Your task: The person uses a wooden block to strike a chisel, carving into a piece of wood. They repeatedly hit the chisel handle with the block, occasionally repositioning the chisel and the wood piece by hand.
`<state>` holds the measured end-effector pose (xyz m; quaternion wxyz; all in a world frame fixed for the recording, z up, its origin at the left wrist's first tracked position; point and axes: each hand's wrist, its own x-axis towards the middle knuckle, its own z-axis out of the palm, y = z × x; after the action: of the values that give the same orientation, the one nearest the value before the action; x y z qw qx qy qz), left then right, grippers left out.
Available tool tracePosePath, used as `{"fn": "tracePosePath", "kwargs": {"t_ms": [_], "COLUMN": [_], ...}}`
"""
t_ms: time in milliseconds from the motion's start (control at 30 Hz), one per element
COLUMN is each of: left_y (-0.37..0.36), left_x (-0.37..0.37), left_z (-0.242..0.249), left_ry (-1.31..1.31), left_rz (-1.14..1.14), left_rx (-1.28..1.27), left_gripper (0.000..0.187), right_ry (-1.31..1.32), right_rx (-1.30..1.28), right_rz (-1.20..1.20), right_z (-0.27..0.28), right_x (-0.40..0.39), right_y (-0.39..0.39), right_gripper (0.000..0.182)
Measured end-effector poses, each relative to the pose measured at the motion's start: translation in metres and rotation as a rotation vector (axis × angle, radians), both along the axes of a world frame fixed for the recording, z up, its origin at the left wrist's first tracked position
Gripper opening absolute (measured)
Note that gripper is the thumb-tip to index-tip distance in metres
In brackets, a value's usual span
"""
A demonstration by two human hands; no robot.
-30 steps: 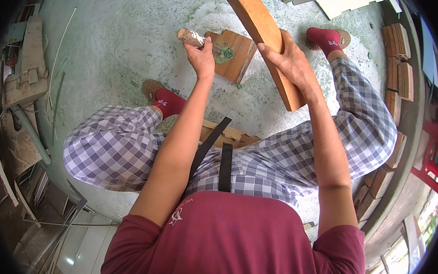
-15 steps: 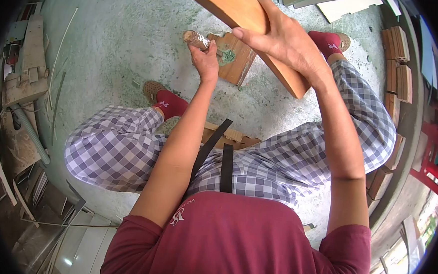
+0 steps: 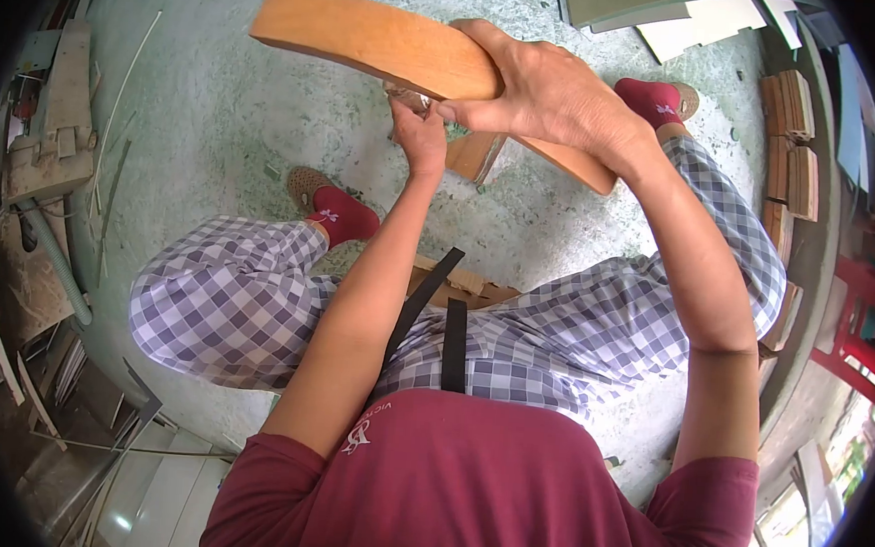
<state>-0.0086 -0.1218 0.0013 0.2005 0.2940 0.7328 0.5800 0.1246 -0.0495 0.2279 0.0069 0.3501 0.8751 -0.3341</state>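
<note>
My right hand [image 3: 569,96] is closed round a smooth, orange-brown, curved wooden piece [image 3: 372,37], fingers over the far edge and thumb along the near one. The piece is held up above the floor, slanting from upper left to lower right. Under it, my left hand [image 3: 421,140] is closed on a thick round wooden handle [image 3: 408,98] with whitish marks. Most of that handle, and whatever lies at its end, is hidden by the curved piece. Below both hands a brown wooden board [image 3: 475,157] lies on the floor, partly covered from view.
Stacked wooden blocks [image 3: 790,160] line the ledge on the right, near a red plastic chair [image 3: 855,334]. Flat sheets [image 3: 673,27] lie at the top right. Dusty wooden equipment [image 3: 51,165] and offcuts stand at the left. My feet are on either side of the board.
The curved wooden piece has swung lower and toward me, its left end coming into full view. It covers most of the handle in my left hand, which has shifted slightly nearer me.
</note>
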Motion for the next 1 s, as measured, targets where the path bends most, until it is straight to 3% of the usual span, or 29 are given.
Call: {"fn": "tracePosePath", "kwargs": {"t_ms": [100, 133, 167, 233, 267, 400, 533, 1000], "left_y": [0.000, 0.001, 0.003, 0.007, 0.006, 0.003, 0.007, 0.006], "left_x": [0.000, 0.001, 0.001, -0.003, -0.006, -0.019, -0.035, -0.022], "left_z": [-0.007, -0.003, 0.000, 0.005, 0.005, -0.007, -0.033, -0.009], "left_ry": [0.069, -0.054, -0.176, -0.161, -0.137, -0.175, -0.141, -0.194], "left_rz": [-0.027, -0.036, -0.048, -0.020, 0.013, 0.025, 0.024, 0.034], "left_rx": [0.089, 0.180, 0.271, 0.190, 0.147, 0.073, 0.085, 0.111], "left_gripper": [0.061, 0.060, 0.058, 0.052, 0.050, 0.047, 0.038, 0.033], "right_ry": [0.063, -0.125, -0.121, -0.097, -0.095, 0.180, 0.314, 0.308], "right_rx": [0.019, 0.052, 0.067, 0.000, -0.156, -0.231, -0.218, -0.230], "right_rz": [0.029, 0.049, 0.048, 0.032, -0.080, -0.333, -0.559, -0.642], "right_z": [-0.038, -0.042, -0.043, -0.045, -0.036, -0.034, -0.060, -0.074], "right_x": [-0.001, -0.004, 0.001, 0.009, 0.012, 0.042, 0.070, 0.078], "right_y": [-0.002, -0.003, 0.001, 0.000, -0.002, -0.012, -0.022, -0.023], "right_gripper": [0.076, 0.076, 0.076, 0.076, 0.076, 0.091, 0.087, 0.090]}}
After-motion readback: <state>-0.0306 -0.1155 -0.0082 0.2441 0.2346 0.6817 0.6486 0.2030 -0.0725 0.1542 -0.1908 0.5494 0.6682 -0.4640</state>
